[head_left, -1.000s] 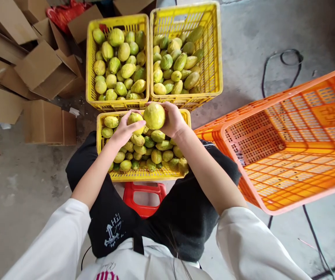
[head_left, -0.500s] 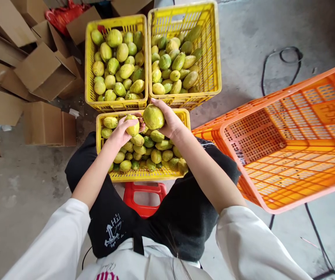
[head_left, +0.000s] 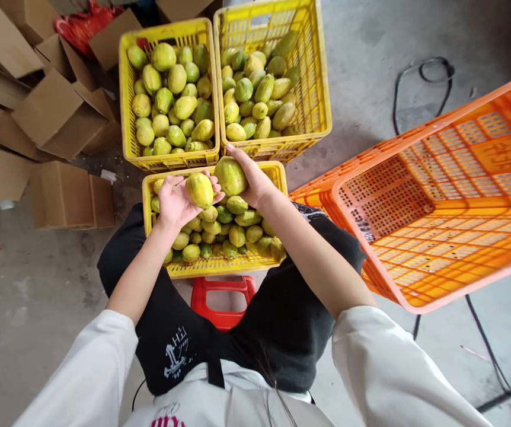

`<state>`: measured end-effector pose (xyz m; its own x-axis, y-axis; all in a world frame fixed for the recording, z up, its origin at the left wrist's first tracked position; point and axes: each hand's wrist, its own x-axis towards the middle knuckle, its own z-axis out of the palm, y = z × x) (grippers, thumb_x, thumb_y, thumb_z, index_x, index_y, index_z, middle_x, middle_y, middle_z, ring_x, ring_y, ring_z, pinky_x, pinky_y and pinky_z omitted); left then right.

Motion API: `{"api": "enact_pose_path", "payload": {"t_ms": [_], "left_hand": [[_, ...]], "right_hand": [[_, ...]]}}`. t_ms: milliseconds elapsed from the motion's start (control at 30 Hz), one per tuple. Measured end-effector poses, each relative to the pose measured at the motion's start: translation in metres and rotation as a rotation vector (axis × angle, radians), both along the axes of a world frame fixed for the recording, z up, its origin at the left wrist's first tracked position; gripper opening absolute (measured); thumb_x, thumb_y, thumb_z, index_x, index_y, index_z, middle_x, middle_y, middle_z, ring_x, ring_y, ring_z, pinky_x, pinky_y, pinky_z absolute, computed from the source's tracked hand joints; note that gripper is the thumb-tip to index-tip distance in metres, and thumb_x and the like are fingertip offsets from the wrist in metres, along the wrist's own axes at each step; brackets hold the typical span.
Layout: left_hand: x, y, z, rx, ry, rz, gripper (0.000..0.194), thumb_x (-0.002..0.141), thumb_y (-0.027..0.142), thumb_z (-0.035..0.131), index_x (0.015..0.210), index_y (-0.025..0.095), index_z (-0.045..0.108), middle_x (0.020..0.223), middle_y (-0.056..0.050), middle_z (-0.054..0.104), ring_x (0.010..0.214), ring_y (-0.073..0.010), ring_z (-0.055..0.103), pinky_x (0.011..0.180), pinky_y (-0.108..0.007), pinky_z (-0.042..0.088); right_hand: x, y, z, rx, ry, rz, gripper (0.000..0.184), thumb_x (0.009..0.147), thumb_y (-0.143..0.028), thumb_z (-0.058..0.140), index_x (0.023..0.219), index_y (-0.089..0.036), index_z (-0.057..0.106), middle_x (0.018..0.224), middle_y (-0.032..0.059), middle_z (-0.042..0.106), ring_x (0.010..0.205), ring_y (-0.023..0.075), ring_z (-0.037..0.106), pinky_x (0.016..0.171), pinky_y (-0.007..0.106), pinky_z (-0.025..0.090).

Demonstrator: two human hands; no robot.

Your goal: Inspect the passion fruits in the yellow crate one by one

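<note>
My left hand (head_left: 181,200) is turned palm up, its thumb spread out to the side, and a yellow papaya (head_left: 199,190) rests on its fingers. Just to the right, my right hand (head_left: 252,181) is wrapped round a larger, rounder green-yellow papaya (head_left: 230,175), thumb along its top. The two fruits are close together, with my left fingertips near the larger one. Both hands are above the near yellow crate (head_left: 220,271), which is filled with small green and yellow papayas (head_left: 238,236).
Behind stand two more yellow crates, the left one (head_left: 171,159) and the right one (head_left: 277,142), both holding papayas. An orange crate (head_left: 442,219) lies tilted at the right. Cardboard boxes (head_left: 60,112) are heaped at the left. A red stool (head_left: 224,320) shows between my knees; a black cable (head_left: 396,98) lies on the floor.
My left hand has rolled palm up, its thumb coming off the papaya, which now lies exposed on the fingers. My right hand keeps hold of the larger papaya, which has turned slightly.
</note>
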<state>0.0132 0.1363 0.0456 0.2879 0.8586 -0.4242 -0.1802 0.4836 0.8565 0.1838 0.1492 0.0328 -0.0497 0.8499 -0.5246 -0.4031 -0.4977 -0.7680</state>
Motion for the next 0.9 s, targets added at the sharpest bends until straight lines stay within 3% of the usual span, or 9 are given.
{"api": "enact_pose_path", "payload": {"t_ms": [133, 333, 433, 600, 733, 833, 900], "left_hand": [[-0.007, 0.001, 0.001, 0.031, -0.009, 0.002, 0.045, 0.085, 0.063, 0.062, 0.101, 0.021, 0.064, 0.096, -0.010, 0.067, 0.096, -0.0269, 0.070, 0.076, -0.039, 0.060], [-0.005, 0.001, -0.009, 0.019, 0.028, 0.035, 0.056, 0.079, 0.079, 0.056, 0.088, 0.024, 0.057, 0.092, -0.009, 0.065, 0.082, -0.0207, 0.067, 0.065, -0.032, 0.055], [0.000, -0.003, -0.013, -0.012, -0.021, 0.011, 0.057, 0.076, 0.082, 0.055, 0.086, 0.025, 0.054, 0.084, -0.006, 0.061, 0.079, -0.0194, 0.065, 0.068, -0.033, 0.056], [0.001, -0.005, -0.012, -0.026, -0.075, -0.014, 0.055, 0.077, 0.078, 0.052, 0.096, 0.027, 0.059, 0.096, -0.008, 0.065, 0.102, -0.0252, 0.068, 0.081, -0.039, 0.059], [-0.002, -0.003, -0.004, 0.029, -0.108, -0.009, 0.056, 0.078, 0.071, 0.057, 0.108, 0.025, 0.063, 0.112, -0.013, 0.068, 0.125, -0.0307, 0.062, 0.085, -0.038, 0.059], [-0.002, -0.003, 0.002, -0.016, -0.190, 0.021, 0.054, 0.082, 0.066, 0.057, 0.114, 0.023, 0.064, 0.110, -0.013, 0.069, 0.122, -0.0308, 0.065, 0.079, -0.036, 0.061], [-0.003, -0.002, 0.004, -0.098, -0.272, 0.078, 0.044, 0.087, 0.061, 0.055, 0.110, 0.025, 0.065, 0.100, -0.009, 0.069, 0.105, -0.0248, 0.072, 0.069, -0.028, 0.060]], "right_hand": [[0.002, 0.004, 0.008, -0.116, 0.199, 0.086, 0.049, 0.088, -0.071, 0.060, 0.087, -0.022, 0.063, 0.076, 0.0038, 0.071, 0.087, 0.0249, 0.073, 0.082, 0.040, 0.062], [-0.011, -0.003, 0.008, -0.249, 0.161, 0.046, 0.039, 0.088, -0.063, 0.064, 0.086, -0.024, 0.063, 0.076, 0.0031, 0.072, 0.087, 0.0254, 0.072, 0.081, 0.040, 0.061], [-0.015, -0.009, 0.004, -0.241, 0.185, 0.075, 0.038, 0.085, -0.062, 0.068, 0.084, -0.025, 0.062, 0.073, 0.0023, 0.071, 0.087, 0.0252, 0.071, 0.082, 0.039, 0.060], [-0.014, -0.012, -0.002, -0.130, 0.260, 0.145, 0.042, 0.077, -0.064, 0.076, 0.080, -0.024, 0.065, 0.074, 0.0015, 0.071, 0.087, 0.0230, 0.069, 0.081, 0.037, 0.058], [-0.016, -0.010, -0.002, -0.123, 0.318, 0.133, 0.031, 0.086, -0.053, 0.068, 0.089, -0.022, 0.069, 0.084, 0.0025, 0.075, 0.091, 0.0229, 0.069, 0.079, 0.034, 0.059], [-0.018, -0.007, 0.002, -0.166, 0.373, 0.087, 0.030, 0.093, -0.048, 0.057, 0.093, -0.022, 0.072, 0.086, 0.0026, 0.076, 0.094, 0.0230, 0.071, 0.075, 0.032, 0.059], [-0.016, -0.004, 0.006, -0.208, 0.410, 0.085, 0.030, 0.096, -0.042, 0.051, 0.089, -0.022, 0.071, 0.079, 0.0016, 0.074, 0.082, 0.0190, 0.069, 0.069, 0.028, 0.058]]}}
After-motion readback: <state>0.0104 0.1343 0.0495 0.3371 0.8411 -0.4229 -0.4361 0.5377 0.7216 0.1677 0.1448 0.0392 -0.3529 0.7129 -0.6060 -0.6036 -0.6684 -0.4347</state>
